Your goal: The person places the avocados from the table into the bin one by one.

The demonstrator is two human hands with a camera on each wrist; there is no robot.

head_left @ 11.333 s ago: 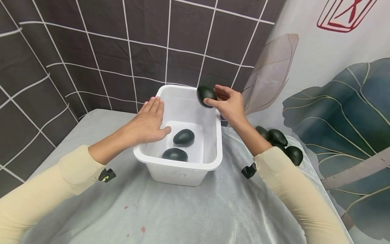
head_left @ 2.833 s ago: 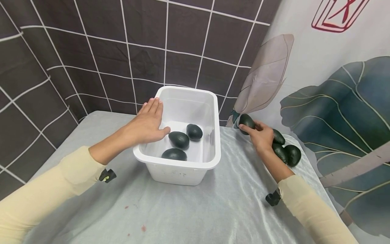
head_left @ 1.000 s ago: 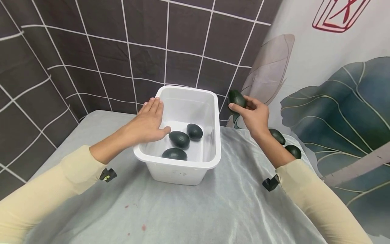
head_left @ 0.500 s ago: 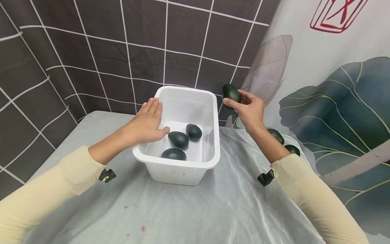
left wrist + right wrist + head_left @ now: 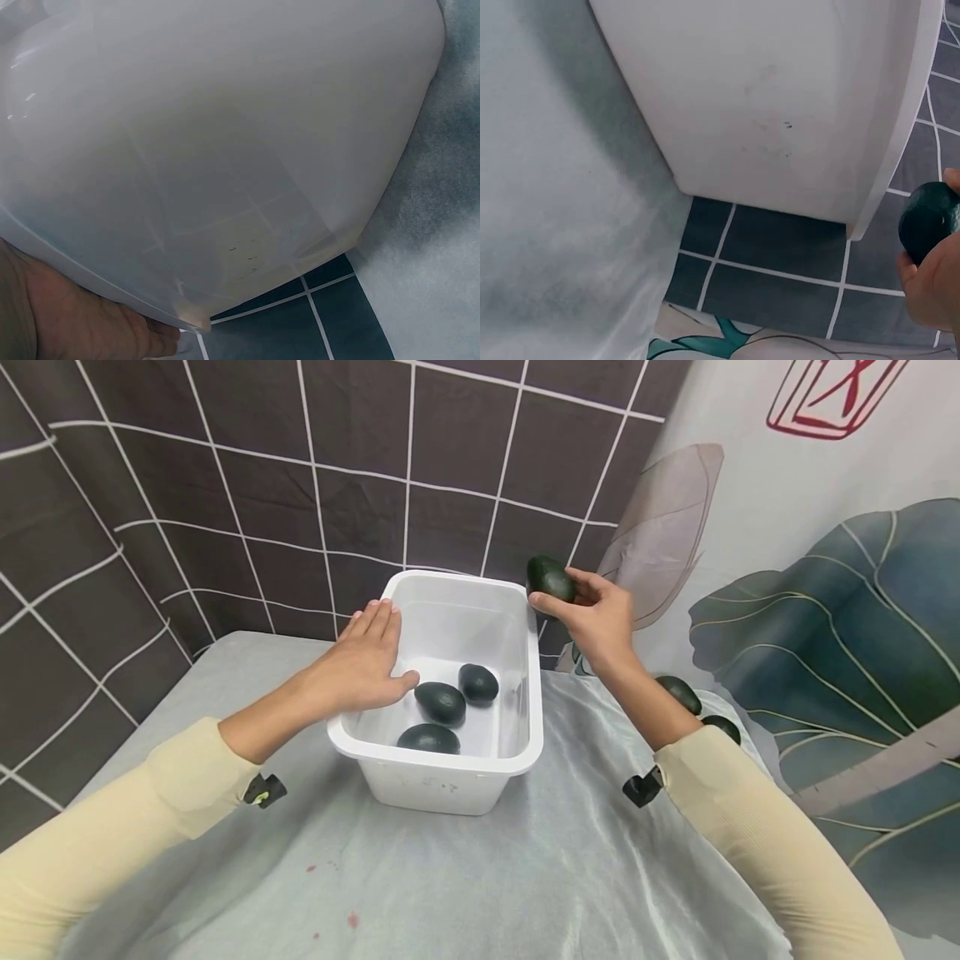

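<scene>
Along the left rim of the white tub [image 5: 435, 787], the left hand [image 5: 356, 662] lies with fingers straight, its grip holding nothing; light, steady pressure should suit that glossy plastic. Inside the tub lie three avocados [image 5: 440, 703], dark and egg-shaped. By the tub's far right corner, the right hand [image 5: 598, 617] pinches a held avocado [image 5: 547, 577]; smooth skin probably calls for even finger pressure and rim clearance. Right of the tub, two more avocados [image 5: 679, 694] rest on the rumpled, satiny surface [image 5: 420, 893].
</scene>
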